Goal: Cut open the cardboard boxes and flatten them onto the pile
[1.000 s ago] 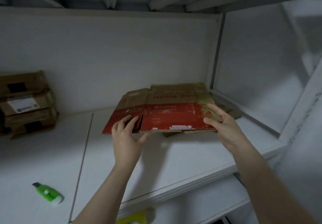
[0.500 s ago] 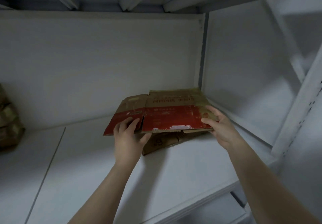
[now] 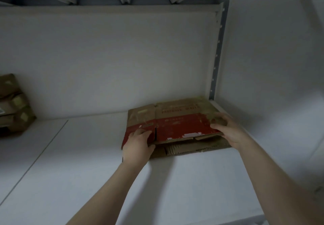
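White shelf (image 3: 87,181): left hand (image 3: 136,146), right hand (image 3: 228,132) grip flattened box (image 3: 182,126) over pile (image 3: 192,148).

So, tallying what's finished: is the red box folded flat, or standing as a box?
Flat. The red-and-brown cardboard box is one thin sheet above the plain flattened cardboard, with the left hand and right hand gripping its near corners.

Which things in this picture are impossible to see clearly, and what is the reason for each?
All in the head view:
- Print on the box: blurred, unreadable.
- Pile: mostly covered by the box, so the number of sheets is unclear.
- Stack of boxes: cut off by the left edge.
- Grip of the left hand and the right hand: whatever lies under the box is hidden by it.
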